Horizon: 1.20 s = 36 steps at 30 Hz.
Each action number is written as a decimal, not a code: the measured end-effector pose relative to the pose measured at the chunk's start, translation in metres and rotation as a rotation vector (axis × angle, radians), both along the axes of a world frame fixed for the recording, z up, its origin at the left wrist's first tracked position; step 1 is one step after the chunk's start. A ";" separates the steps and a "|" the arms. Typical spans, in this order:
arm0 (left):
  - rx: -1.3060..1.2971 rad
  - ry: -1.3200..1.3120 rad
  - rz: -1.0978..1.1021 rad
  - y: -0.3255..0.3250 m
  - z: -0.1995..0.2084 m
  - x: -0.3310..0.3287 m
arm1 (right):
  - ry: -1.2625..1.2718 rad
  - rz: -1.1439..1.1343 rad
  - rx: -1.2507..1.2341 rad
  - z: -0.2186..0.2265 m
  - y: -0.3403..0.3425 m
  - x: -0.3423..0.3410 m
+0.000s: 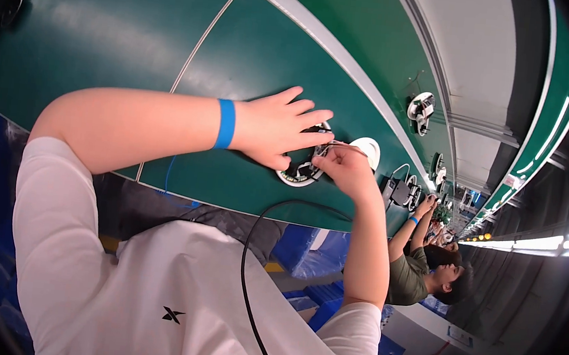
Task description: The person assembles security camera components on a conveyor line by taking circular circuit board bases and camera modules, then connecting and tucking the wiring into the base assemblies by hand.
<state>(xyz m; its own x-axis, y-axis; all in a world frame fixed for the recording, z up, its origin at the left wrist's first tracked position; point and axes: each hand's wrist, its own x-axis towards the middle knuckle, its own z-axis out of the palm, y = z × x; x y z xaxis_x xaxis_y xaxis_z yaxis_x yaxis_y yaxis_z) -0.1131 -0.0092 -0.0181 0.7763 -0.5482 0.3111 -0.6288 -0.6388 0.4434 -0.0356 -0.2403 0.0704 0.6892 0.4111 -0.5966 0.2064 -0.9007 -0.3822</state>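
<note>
A round device with a white rim (294, 181) and dark parts inside lies on the green worktable, partly covered by my hands. My left hand (272, 130), with a blue band at its wrist, reaches across it; the fingers are spread, and the thumb and fingertips are at the rim. From the right, my right hand (348, 171) pinches at thin wires (346, 145) by the device's right edge. Its fingertips are closed together, and the exact grip is partly hidden. Just beyond my right hand sits a smooth white round cover (369, 149).
Along a strip behind the green table (241, 57) lies another round white device (421, 110). To the right are a dark boxy item (393, 191) and a co-worker (416, 272) handling something. A black cable (247, 256) hangs across my front. Blue bins (315, 252) stand below the table edge.
</note>
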 end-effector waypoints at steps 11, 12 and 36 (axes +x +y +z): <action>-0.028 0.000 -0.011 0.002 0.006 -0.002 | -0.362 0.200 -0.063 0.010 0.004 -0.017; -0.032 0.019 -0.015 0.002 0.005 -0.002 | -0.540 0.239 0.188 0.005 0.002 -0.023; 0.000 0.220 0.016 -0.001 0.026 0.007 | -0.473 -0.563 1.054 -0.106 -0.099 0.044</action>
<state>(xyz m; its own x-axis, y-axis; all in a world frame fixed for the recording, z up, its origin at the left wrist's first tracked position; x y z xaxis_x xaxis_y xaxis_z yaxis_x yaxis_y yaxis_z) -0.1059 -0.0105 0.0079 0.8343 -0.5350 0.1334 -0.5064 -0.6478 0.5690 0.0084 -0.3396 -0.0356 0.9756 0.1170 0.1859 0.2078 -0.2163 -0.9540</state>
